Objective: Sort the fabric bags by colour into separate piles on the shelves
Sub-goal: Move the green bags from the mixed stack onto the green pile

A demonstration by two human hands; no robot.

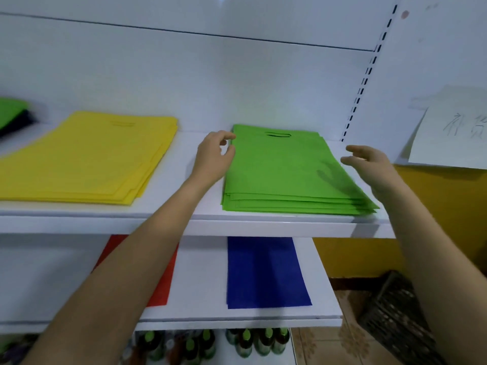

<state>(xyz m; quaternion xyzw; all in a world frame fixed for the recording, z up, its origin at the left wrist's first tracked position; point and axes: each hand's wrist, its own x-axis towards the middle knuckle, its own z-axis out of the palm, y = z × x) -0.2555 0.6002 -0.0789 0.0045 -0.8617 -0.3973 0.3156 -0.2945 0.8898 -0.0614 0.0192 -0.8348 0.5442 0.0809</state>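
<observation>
Green bags (284, 175), stacked flat at the right end of the upper shelf (184, 222), with the yellow pile (92, 159) well apart to the left. Your left hand (213, 156) lies at the stack's far left corner, fingers curled against the edge; whether it pinches a bag cannot be told. Your right hand (369, 164) hovers spread and empty just beside the right edge, not touching. Judge the bags light, thin and limp: single sheets will likely slide and fan, as the near edges already do. Take the stack by opposite edges, or one bag by its handle slot (278, 134).
</observation>
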